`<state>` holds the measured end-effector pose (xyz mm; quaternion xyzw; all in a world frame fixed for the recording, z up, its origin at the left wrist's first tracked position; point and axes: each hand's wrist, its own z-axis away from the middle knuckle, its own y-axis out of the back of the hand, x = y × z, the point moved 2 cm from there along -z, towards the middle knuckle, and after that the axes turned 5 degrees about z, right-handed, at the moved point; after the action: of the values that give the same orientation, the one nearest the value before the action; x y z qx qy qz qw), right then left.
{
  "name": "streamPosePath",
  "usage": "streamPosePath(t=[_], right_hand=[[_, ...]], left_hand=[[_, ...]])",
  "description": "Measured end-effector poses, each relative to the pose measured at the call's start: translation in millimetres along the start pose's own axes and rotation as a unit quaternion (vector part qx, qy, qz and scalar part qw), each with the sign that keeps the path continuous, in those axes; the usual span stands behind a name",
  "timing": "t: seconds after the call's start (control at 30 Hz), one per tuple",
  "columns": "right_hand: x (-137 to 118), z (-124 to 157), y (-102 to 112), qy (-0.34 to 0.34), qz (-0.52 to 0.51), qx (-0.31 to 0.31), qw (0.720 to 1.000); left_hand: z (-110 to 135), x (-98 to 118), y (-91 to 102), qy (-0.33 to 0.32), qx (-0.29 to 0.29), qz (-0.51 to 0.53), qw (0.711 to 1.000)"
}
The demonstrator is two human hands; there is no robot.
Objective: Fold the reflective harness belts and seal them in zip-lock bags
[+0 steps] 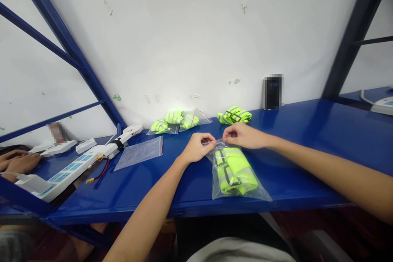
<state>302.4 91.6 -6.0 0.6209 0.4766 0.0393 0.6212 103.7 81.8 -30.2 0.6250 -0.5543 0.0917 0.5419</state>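
Observation:
My left hand (199, 147) pinches the top edge of a clear zip bag (217, 184), thumb and forefinger pressed together. On the same edge, a little to the right, my right hand (241, 135) is closed in a pinch as well. Inside the bag lies a folded neon yellow reflective strap (238, 168) with grey stripes and black buckles. The bag rests near the table's front edge, its bottom toward me. Just beyond my right hand is a loose bundle of reflective straps (235, 115), outside any bag.
Several bagged yellow bundles (174, 118) lie by the wall. Left of my hands is a flat zip bag (139, 153). A white power strip (70, 174), a small fan (132, 130) and a red-black cable (102, 172) line the blue table's (307, 151) left side. Another person's hands (21, 161) show far left.

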Motion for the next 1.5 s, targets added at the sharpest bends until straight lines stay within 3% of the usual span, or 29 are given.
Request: streamPosePath(t=[0.37,0.87,1.5], right_hand=[[1.9,-1.3,-5.3,0.005,-0.036,-0.022,0.999],[3.7,-3.9,-13.1,0.015,-0.019,0.005,1.000],[8.3,-3.7,-12.9,0.006,-0.057,0.010,0.998]], left_hand=[[-4.7,-4.7,-5.5,0.013,-0.010,0.032,0.999],[-4.5,-8.9,-9.8,0.022,-0.017,0.021,0.999],[-2.8,-3.9,-6.3,-0.023,0.012,-0.012,1.000]])
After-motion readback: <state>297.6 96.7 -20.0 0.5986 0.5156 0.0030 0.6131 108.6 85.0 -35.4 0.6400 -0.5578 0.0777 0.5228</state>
